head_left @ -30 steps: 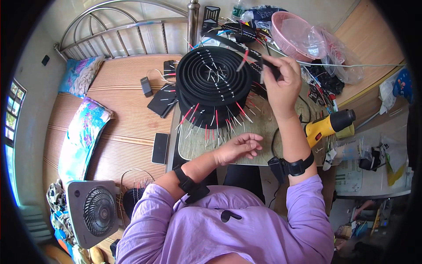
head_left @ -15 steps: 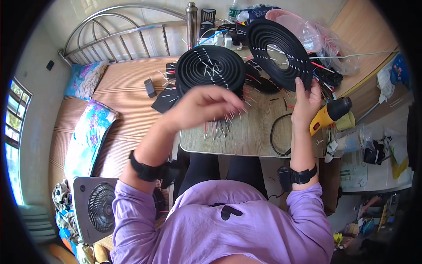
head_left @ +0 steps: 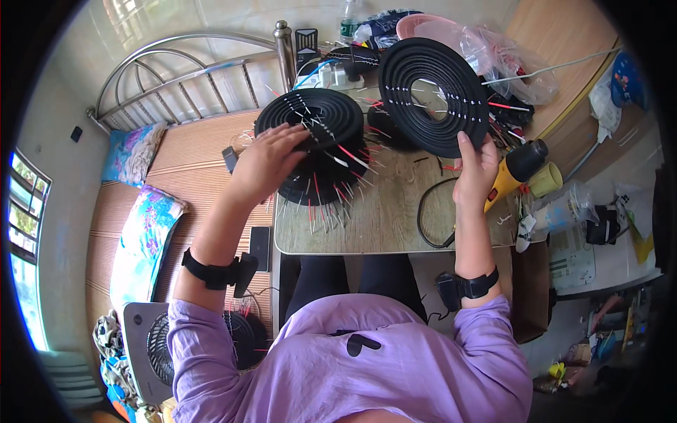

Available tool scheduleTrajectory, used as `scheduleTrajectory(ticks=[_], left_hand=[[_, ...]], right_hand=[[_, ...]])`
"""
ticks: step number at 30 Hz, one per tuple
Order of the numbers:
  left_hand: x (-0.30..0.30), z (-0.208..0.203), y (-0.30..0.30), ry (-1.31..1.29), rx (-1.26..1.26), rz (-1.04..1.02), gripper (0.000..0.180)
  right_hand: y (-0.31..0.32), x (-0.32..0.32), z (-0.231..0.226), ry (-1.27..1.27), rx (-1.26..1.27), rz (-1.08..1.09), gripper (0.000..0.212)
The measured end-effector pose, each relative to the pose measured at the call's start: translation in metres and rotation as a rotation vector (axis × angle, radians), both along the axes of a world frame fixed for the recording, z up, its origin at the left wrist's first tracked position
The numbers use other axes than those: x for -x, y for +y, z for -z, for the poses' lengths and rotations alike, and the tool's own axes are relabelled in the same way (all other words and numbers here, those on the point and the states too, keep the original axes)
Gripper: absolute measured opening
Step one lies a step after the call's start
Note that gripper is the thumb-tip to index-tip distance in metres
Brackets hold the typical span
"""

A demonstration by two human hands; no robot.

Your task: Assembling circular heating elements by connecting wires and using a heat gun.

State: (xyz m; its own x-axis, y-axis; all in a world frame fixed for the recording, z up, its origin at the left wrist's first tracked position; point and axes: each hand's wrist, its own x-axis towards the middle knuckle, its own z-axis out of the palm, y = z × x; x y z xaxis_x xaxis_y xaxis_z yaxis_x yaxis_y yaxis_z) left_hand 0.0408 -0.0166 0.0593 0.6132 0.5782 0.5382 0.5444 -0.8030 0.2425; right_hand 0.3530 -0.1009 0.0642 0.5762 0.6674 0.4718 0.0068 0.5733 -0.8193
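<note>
My right hand (head_left: 476, 166) grips the lower edge of a black disc of concentric rings (head_left: 458, 67), held tilted above the table. Two rows of small white marks cross its rings, and its middle is an open hole. My left hand (head_left: 271, 155) lies over the near left edge of a similar black ringed disc (head_left: 342, 109), fingers stretched out across its top. That disc sits on top of a dark stack at the table's left. Several thin red and white leads (head_left: 328, 204) stick out around the stack's near side.
A yellow heat gun (head_left: 499, 189) and a yellowish cup (head_left: 545, 181) are right of my right hand. The table (head_left: 395, 225) carries a black cable. Behind stand white plugs (head_left: 331, 75), a bottle (head_left: 349, 25) and a pink basin (head_left: 416, 27). A bed with mat (head_left: 204, 155) adjoins the left.
My left hand has moved left and settled onto the stack's top disc, which now tilts differently. The disc in my right hand has turned more to face me. The whole view has shifted slightly.
</note>
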Motion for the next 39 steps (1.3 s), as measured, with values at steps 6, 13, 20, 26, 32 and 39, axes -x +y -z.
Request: scheduleTrajectory(ticks=[6,13,20,26,32,39], left_hand=[[0.001,-0.019,0.018,-0.212,-0.3,-0.095,0.03],[-0.001,-0.036,0.021,-1.327,0.449,0.141,0.026],[0.009,0.022,0.034,-1.265,1.142,-0.029,0.03],[0.013,0.023,0.035,-1.279,1.152,0.123,0.035],[0.016,0.032,0.043,-1.075,0.854,-0.03,0.04],[0.022,0.027,0.034,-1.04,0.934,-0.12,0.046]], right_hand=[[-0.001,0.0,0.002,0.026,-0.004,0.017,0.015],[-0.004,-0.011,0.004,0.018,-0.055,0.072,0.017],[-0.002,0.0,0.001,0.004,-0.059,0.063,0.015],[0.006,0.009,-0.001,-0.051,-0.066,0.011,0.017],[0.037,0.046,-0.018,-0.538,-0.207,0.225,0.018],[0.054,0.093,-0.022,-0.907,-0.285,0.188,0.028]])
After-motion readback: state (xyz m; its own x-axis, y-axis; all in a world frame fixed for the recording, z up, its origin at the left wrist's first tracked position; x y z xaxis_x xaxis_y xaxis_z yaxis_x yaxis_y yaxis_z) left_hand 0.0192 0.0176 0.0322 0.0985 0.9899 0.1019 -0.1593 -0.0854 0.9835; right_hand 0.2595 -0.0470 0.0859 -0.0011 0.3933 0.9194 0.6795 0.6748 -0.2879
